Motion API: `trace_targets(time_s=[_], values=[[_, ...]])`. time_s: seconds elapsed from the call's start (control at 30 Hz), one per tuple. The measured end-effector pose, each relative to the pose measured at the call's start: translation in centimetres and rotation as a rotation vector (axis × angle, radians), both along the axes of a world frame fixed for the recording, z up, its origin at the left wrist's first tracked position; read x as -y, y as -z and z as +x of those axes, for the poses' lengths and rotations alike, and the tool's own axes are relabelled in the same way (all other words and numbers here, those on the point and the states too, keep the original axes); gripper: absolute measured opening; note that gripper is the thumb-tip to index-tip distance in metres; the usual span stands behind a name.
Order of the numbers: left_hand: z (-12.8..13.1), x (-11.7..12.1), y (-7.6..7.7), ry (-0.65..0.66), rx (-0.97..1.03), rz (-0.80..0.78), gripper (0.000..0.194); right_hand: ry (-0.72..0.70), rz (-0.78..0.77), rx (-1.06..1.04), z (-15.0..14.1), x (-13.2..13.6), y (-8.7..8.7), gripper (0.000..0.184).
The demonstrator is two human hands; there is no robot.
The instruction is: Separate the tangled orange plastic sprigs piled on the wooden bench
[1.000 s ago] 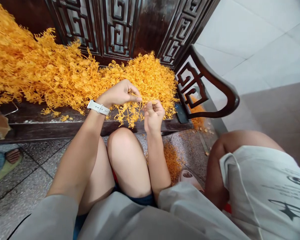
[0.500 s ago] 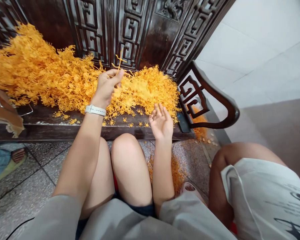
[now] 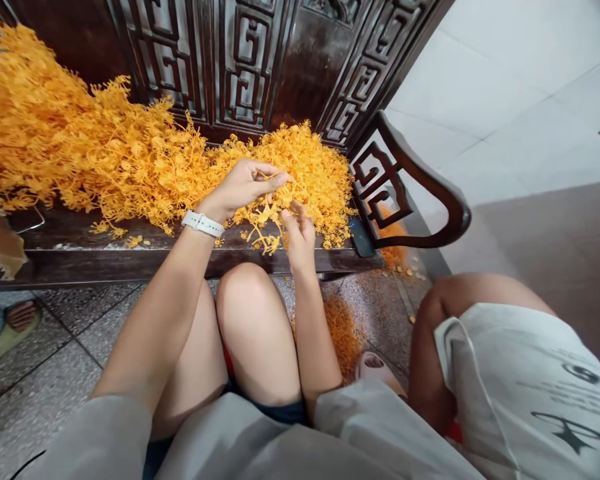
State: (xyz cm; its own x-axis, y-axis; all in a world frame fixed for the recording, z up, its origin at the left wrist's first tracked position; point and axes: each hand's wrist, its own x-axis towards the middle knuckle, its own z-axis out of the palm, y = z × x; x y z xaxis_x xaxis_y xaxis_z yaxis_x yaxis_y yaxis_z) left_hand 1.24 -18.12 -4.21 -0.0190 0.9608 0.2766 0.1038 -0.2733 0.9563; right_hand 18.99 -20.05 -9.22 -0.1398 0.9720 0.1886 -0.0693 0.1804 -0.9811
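A long heap of orange plastic sprigs, thin and branching like artificial flower stems, lies on a dark wooden bench seat. Over its right part my left hand, with a pale watch strap at the wrist, is closed in a pinch on orange strands. Just below and to the right, my right hand has its thumb and fingers curled together at the same orange pieces; the exact contact is partly hidden. A looser orange cluster shows between the two hands, above the bench's front edge.
The carved bench back rises behind the heap, with a curved armrest at right. A dark phone-like slab lies beside it. Orange bits cover the floor. Another person's leg is at right, torn cardboard at left.
My left hand has come down and right, lowering the sprig it held up. My right hand, open with palm up before, has moved up and left to meet it and curled its fingers.
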Motion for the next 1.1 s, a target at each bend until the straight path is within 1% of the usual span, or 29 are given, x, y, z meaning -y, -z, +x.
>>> trace_targets(time_s=[0.07, 0.13, 0.2, 0.27, 0.37, 0.47, 0.57, 0.63, 0.67, 0.7, 0.73, 0.8, 0.83, 0.87, 0.9, 0.93, 0.97, 1.0, 1.03, 1.07, 1.1], values=[[0.7, 0.1, -0.1, 0.051, -0.016, -0.005, 0.044, -0.013, 0.043, -0.021, 0.0, 0.0, 0.1, 0.038], [1.2, 0.2, -0.3, 0.075, -0.041, 0.0, 0.043, -0.028, 0.028, -0.055, -0.1, 0.1, -0.1, 0.035], [1.4, 0.3, -0.5, 0.086, -0.072, 0.004, 0.041, -0.047, -0.009, -0.078, -0.2, 0.3, -0.3, 0.037], [1.4, 0.3, -0.5, 0.098, -0.096, -0.002, 0.039, -0.071, -0.037, -0.089, -0.3, 0.5, -0.5, 0.037], [1.0, 0.3, -0.4, 0.108, -0.116, -0.014, 0.037, -0.041, -0.034, -0.115, -0.3, 0.6, -0.6, 0.032], [0.7, 0.4, -0.2, 0.089, -0.135, -0.015, 0.039, -0.002, -0.015, -0.143, -0.1, 0.3, -0.2, 0.025], [1.1, 0.4, 0.0, 0.082, -0.14, -0.011, 0.04, -0.025, 0.009, -0.138, 0.0, -0.4, 0.7, 0.024], [1.4, 0.1, 0.3, 0.061, -0.143, 0.003, 0.039, -0.037, 0.033, -0.101, 0.0, -0.5, 1.0, 0.025], [1.4, -0.3, 0.5, 0.027, -0.147, 0.015, 0.038, -0.04, 0.052, -0.086, -0.1, -0.3, 0.9, 0.026], [1.1, -0.8, 0.7, -0.038, -0.148, 0.03, 0.037, -0.049, 0.081, -0.083, -0.1, 0.2, 0.4, 0.029], [0.6, -1.3, 1.0, -0.134, -0.145, 0.041, 0.037, -0.076, 0.118, -0.092, 0.1, 0.9, -0.4, 0.032], [-1.4, -2.5, 1.3, -0.397, -0.116, 0.03, 0.036, -0.204, 0.211, -0.148, 0.8, 2.8, -2.8, 0.035], [-2.7, -2.9, 1.4, -0.529, -0.096, 0.004, 0.036, -0.315, 0.26, -0.184, 1.4, 3.7, -4.2, 0.034], [-4.0, -3.2, 1.4, -0.633, -0.077, -0.029, 0.037, -0.456, 0.305, -0.216, 2.1, 4.4, -5.5, 0.031], [-5.2, -3.2, 1.3, -0.692, -0.069, -0.048, 0.038, -0.636, 0.337, -0.231, 2.9, 4.9, -6.7, 0.025], [-6.1, -3.0, 1.2, -0.687, -0.069, -0.051, 0.04, -0.849, 0.339, -0.216, 3.7, 4.9, -7.4, 0.02], [-6.6, -2.7, 1.0, -0.653, -0.069, -0.04, 0.043, -1.075, 0.312, -0.168, 4.3, 4.6, -7.7, 0.016], [-6.8, -2.2, 0.7, -0.599, -0.063, -0.017, 0.047, -1.258, 0.245, -0.098, 4.6, 3.9, -7.4, 0.012], [-6.7, -1.8, 0.5, -0.54, -0.047, 0.013, 0.051, -1.312, 0.147, -0.059, 4.7, 2.9, -6.6, 0.014], [-6.3, -1.3, 0.3, -0.496, -0.02, 0.047, 0.054, -1.284, 0.044, -0.037, 4.5, 1.8, -5.5, 0.022], [-5.7, -1.0, 0.2, -0.464, 0.01, 0.081, 0.055, -1.086, -0.055, -0.088, 4.1, 0.8, -4.0, 0.035]])
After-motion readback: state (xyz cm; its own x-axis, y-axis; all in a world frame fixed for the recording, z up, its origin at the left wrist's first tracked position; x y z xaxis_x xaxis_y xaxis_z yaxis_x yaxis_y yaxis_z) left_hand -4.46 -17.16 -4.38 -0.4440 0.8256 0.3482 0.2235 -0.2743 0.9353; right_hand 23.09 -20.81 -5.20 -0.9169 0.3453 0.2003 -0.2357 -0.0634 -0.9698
